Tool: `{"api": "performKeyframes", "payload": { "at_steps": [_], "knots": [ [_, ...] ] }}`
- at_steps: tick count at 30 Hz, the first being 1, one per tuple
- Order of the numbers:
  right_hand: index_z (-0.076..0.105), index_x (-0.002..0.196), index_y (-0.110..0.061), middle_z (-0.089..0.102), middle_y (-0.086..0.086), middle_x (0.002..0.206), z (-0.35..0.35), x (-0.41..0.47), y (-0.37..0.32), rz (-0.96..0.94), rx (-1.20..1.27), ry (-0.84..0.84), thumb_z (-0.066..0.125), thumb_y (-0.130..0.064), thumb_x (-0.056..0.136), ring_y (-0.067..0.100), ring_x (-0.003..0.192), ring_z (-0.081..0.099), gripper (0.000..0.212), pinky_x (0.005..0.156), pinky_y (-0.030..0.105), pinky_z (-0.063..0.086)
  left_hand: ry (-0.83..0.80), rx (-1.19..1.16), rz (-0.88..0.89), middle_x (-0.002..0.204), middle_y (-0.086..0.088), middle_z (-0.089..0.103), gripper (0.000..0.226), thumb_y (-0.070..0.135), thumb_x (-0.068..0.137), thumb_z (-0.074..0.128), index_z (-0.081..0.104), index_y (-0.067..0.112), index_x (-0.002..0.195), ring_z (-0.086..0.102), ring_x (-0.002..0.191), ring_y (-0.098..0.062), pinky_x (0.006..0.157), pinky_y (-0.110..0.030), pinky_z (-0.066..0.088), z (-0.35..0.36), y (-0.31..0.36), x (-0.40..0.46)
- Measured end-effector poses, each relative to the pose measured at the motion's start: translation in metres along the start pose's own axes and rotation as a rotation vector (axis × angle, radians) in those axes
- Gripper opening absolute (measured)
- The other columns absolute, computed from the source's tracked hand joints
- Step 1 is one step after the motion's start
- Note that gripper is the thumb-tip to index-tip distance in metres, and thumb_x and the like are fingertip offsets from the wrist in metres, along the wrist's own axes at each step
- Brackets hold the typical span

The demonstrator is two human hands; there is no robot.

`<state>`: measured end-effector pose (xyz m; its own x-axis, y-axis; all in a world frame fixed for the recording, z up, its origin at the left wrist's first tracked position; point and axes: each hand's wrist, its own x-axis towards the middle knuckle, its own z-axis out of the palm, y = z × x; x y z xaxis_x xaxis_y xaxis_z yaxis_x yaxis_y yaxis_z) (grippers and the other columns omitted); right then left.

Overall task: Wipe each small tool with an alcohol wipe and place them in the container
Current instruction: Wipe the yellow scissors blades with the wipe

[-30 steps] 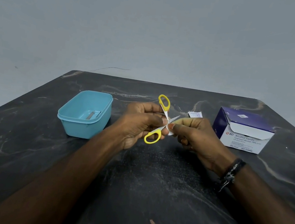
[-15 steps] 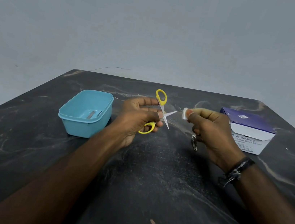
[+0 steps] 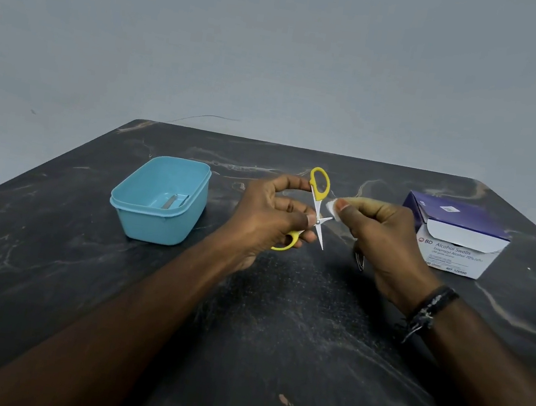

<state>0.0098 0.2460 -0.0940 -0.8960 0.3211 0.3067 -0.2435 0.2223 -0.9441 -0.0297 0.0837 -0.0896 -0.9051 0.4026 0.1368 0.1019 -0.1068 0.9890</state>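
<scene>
Yellow-handled scissors (image 3: 317, 206) with white blades, a white wipe (image 3: 331, 208) and a light-blue container (image 3: 160, 201) stand out on a black tabletop (image 3: 277, 324) veined in pale brown — beside a purple-and-white swab box (image 3: 457, 239), against a flat grey wall (image 3: 281, 50).

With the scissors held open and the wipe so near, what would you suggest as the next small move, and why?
Probably bring the wipe in the right hand down onto the nearer open blade and draw it toward the tip. The left hand holds the yellow scissors spread open, the wipe sits just beside the blades, and the scissors are not yet in the blue container.
</scene>
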Motion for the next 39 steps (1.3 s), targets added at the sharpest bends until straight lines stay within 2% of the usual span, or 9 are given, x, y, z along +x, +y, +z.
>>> {"api": "performKeyframes", "payload": {
  "at_steps": [4,9,11,13,16,19,29,34,39],
  "knots": [
    [0.072,0.088,-0.006,0.056,-0.018,0.045,0.001,0.001,0.001,0.054,0.103,0.064,0.063,-0.011,0.092,-0.005,0.042,0.048,0.011,0.044,0.008,0.036,-0.002,-0.003,0.007,0.082,-0.017,0.073,0.038,-0.008,0.082,0.070,0.062,0.012,0.114,0.069,0.062,-0.023,0.055,-0.031,0.058,0.000,0.001,-0.001],
    [0.072,0.085,-0.014,0.060,-0.007,0.060,0.002,0.001,-0.004,0.100,0.204,0.094,0.063,-0.011,0.092,-0.002,0.048,0.050,0.012,0.043,0.012,0.038,0.010,0.007,0.025,0.085,-0.020,0.073,0.038,-0.009,0.083,0.068,0.061,0.010,0.116,0.068,0.058,-0.021,0.054,-0.030,0.056,0.000,0.002,-0.001],
    [0.074,0.083,-0.018,0.058,-0.001,0.070,0.000,0.002,-0.003,0.090,0.193,0.105,0.065,-0.014,0.092,0.004,0.055,0.045,0.013,0.045,0.015,0.036,0.015,0.004,0.023,0.085,-0.020,0.073,0.038,-0.009,0.083,0.068,0.061,0.009,0.116,0.068,0.058,-0.021,0.055,-0.031,0.056,0.000,0.002,-0.001],
    [0.074,0.084,-0.018,0.059,-0.002,0.070,-0.001,0.003,-0.002,0.070,0.188,0.122,0.065,-0.014,0.091,0.006,0.057,0.043,0.012,0.047,0.016,0.035,0.013,0.005,0.026,0.085,-0.020,0.073,0.038,-0.009,0.083,0.068,0.061,0.009,0.115,0.068,0.058,-0.021,0.056,-0.032,0.057,0.000,0.003,-0.002],
    [0.072,0.096,-0.008,0.064,-0.008,0.071,-0.002,0.003,-0.003,0.024,0.175,0.161,0.063,-0.012,0.093,-0.005,0.054,0.055,0.011,0.051,0.008,0.040,0.012,0.023,0.028,0.084,-0.020,0.073,0.038,-0.009,0.083,0.068,0.061,0.009,0.116,0.068,0.059,-0.022,0.058,-0.033,0.056,-0.001,0.002,-0.002],
    [0.071,0.104,-0.005,0.065,-0.006,0.077,-0.004,0.004,-0.001,-0.018,0.137,0.186,0.063,-0.013,0.093,-0.008,0.056,0.057,0.016,0.053,0.005,0.041,0.009,0.033,0.026,0.082,-0.018,0.072,0.038,-0.010,0.083,0.067,0.061,0.010,0.116,0.068,0.060,-0.023,0.058,-0.034,0.057,-0.001,0.002,-0.002],
    [0.071,0.095,-0.008,0.061,-0.005,0.068,-0.010,0.010,0.004,0.002,-0.003,0.302,0.063,-0.012,0.093,-0.010,0.045,0.051,0.009,0.047,0.005,0.038,0.077,0.005,0.019,0.083,-0.017,0.072,0.029,-0.010,0.084,0.066,0.062,0.009,0.107,0.066,0.057,-0.020,0.052,-0.028,0.055,-0.002,0.004,-0.001],
    [0.071,0.091,-0.007,0.064,-0.003,0.071,-0.006,0.007,0.002,-0.030,0.015,0.244,0.064,-0.011,0.092,-0.008,0.048,0.053,0.007,0.049,0.006,0.039,0.049,0.031,0.020,0.083,-0.020,0.071,0.031,-0.009,0.084,0.067,0.062,0.005,0.112,0.066,0.060,-0.022,0.053,-0.029,0.056,-0.001,0.003,-0.002],
    [0.072,0.083,-0.013,0.071,0.002,0.077,-0.002,0.004,0.003,-0.046,-0.039,0.106,0.067,-0.011,0.090,-0.004,0.060,0.058,0.009,0.059,0.009,0.046,0.014,0.095,0.027,0.078,-0.016,0.070,0.032,-0.008,0.085,0.066,0.061,0.005,0.113,0.066,0.059,-0.021,0.058,-0.033,0.055,0.001,-0.001,-0.002]
  ]
}}
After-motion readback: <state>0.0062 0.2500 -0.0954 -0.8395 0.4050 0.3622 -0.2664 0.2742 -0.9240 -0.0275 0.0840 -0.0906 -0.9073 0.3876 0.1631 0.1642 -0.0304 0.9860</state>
